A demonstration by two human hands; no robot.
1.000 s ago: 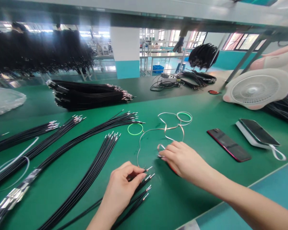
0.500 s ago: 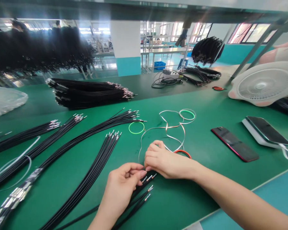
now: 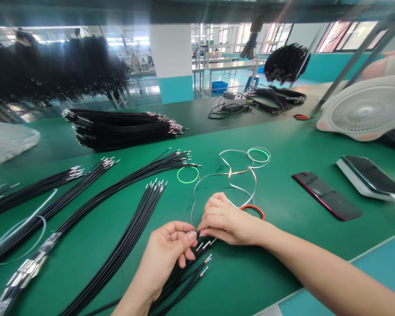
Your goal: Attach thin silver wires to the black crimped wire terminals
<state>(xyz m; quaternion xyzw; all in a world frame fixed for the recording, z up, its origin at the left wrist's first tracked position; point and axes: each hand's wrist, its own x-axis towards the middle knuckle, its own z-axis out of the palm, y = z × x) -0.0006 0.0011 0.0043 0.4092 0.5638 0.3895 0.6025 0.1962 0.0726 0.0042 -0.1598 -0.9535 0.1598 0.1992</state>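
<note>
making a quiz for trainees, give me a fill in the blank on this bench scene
1. Both hands meet over a small bunch of ____ wires with metal tips.
2. The ring lying beside the long wire bundle is ____.
3. The left hand and right hand work on a ____ mat.
4. The white fan stands on the person's ____ side.

Missing words: black; green; green; right

Right hand [image 3: 227, 221] moved from the copper strip [image 3: 232, 173] leftward to meet left hand [image 3: 169, 250], fingertips of both now pinched together over black wire ends [image 3: 202, 245], red ring [image 3: 255, 208] uncovered beside right wrist, left fingers curled further inward
</note>
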